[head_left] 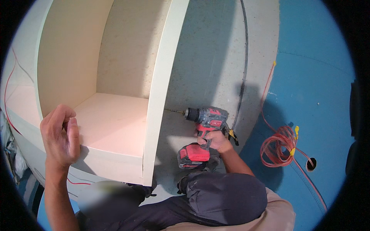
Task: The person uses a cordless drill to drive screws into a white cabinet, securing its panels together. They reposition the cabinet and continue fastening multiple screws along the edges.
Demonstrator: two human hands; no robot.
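Note:
My right hand [216,139] is wrapped round the grip of a red and black cordless drill [210,117]. Its thin bit [174,111] points left, with the tip at or very near the outer face of a cream cabinet's right side panel [160,84]; contact cannot be made out. At the cabinet's front left corner, my left hand [61,134] is closed with curled fingers, beside the lower end of the left side panel [69,54]. Whether anything is inside those fingers is hidden. Between the two panels lies the cabinet's pale bottom board [115,119].
A coil of clear-red cable [276,148] with yellow tape lies on blue floor covering [312,100] near a round hole [311,164]. A black cable [245,57] runs along the grey surface right of the cabinet. Red wire [6,86] trails at far left.

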